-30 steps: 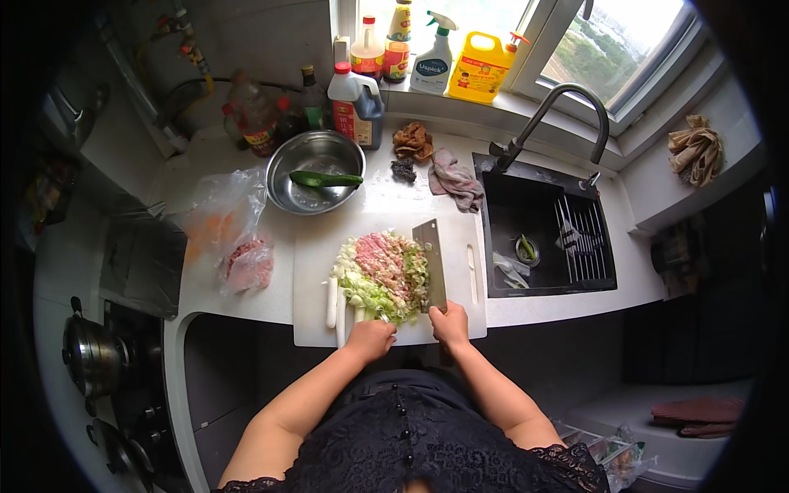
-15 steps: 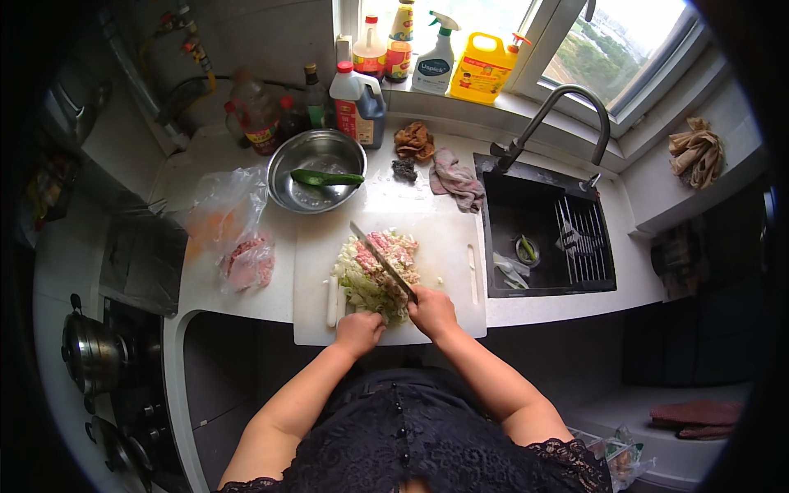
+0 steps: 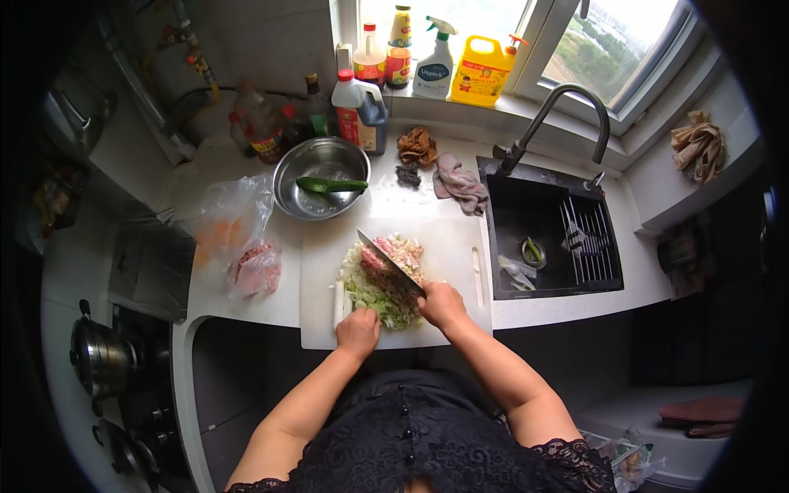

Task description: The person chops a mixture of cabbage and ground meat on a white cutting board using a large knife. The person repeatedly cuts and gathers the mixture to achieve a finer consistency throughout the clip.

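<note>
A white cutting board (image 3: 452, 246) lies on the counter in front of me. On it sits a pile of minced pink meat and chopped green and white vegetables (image 3: 382, 279). My right hand (image 3: 441, 302) grips the handle of a cleaver (image 3: 388, 261), whose blade lies slanted across the pile, tip toward the upper left. My left hand (image 3: 358, 331) rests at the board's near edge, just below the pile, fingers curled and holding nothing that I can see.
A steel bowl (image 3: 319, 177) with a green vegetable stands behind the board. Plastic bags with meat (image 3: 251, 267) lie left. A black sink (image 3: 551, 230) with a tap is right. Bottles line the window sill, cloths lie near the sink, and pots stand on the stove at lower left.
The cleaver stood at the pile's right edge a second ago; it has swung left and now lies slanted across the pile. My left hand stayed at the board's near edge.
</note>
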The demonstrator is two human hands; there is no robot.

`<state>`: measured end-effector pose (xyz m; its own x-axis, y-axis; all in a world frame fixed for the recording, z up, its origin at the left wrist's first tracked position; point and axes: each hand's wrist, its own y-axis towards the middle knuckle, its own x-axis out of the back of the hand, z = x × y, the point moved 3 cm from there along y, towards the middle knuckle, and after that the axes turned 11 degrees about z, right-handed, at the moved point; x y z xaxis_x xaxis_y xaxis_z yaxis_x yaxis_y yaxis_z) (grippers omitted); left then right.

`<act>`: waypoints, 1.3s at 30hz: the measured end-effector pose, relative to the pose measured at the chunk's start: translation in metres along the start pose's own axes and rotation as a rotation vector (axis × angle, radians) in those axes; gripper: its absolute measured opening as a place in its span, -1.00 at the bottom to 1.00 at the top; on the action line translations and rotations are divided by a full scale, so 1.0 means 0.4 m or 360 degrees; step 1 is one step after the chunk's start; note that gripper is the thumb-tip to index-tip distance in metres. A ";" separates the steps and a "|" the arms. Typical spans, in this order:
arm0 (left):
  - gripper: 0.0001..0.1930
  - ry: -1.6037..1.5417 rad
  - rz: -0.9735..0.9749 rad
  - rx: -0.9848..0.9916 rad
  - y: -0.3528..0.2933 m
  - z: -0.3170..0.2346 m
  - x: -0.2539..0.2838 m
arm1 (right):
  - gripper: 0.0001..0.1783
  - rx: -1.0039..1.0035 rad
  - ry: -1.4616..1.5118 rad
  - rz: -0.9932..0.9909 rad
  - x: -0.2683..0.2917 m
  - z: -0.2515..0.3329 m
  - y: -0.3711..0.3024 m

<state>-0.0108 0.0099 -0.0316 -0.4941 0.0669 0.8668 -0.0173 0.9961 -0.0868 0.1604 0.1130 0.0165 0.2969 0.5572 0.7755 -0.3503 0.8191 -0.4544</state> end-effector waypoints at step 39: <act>-0.67 -0.0491 -0.0233 0.0663 0.149 0.285 0.058 | -0.80 0.0095 -0.0166 -0.0150 0.187 -0.132 0.110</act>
<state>-0.1224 0.0640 -0.0725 -0.6920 -0.1537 0.7053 -0.4178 0.8820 -0.2177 0.2143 0.1980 0.0313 0.2381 0.4585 0.8562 -0.3783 0.8558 -0.3530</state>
